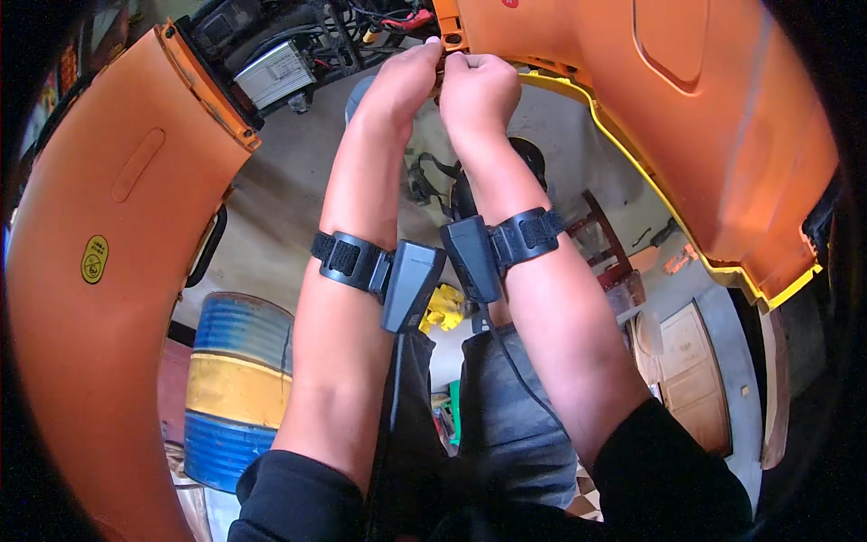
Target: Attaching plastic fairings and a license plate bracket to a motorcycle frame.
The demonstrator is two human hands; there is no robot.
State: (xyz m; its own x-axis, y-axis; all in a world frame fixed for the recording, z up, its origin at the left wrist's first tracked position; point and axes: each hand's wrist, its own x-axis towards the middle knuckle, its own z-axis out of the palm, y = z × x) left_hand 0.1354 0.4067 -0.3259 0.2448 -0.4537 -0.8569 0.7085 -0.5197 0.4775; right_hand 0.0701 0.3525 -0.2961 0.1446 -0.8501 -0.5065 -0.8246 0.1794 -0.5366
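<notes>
Both of my hands meet at the top middle, beside the end of a large orange panel [578, 36]. My left hand [408, 79] is closed, thumb side toward the panel's corner; most of its fingers are hidden. Close against it, my right hand [481, 93] is curled into a pinch just under the orange bracket [453, 38] at that corner. Whatever sits between the fingertips is too small or hidden to make out. A strap with a black box [414, 287] circles my left forearm, and another black box [470, 259] is strapped to the right one.
A second orange panel [117, 235] curves down the left side. Behind the hands lie dark wiring and a silver finned box [275, 77]. The right panel has a yellow edge [623, 149]. Below stand a blue and yellow drum [237, 366] and a cardboard box [691, 370].
</notes>
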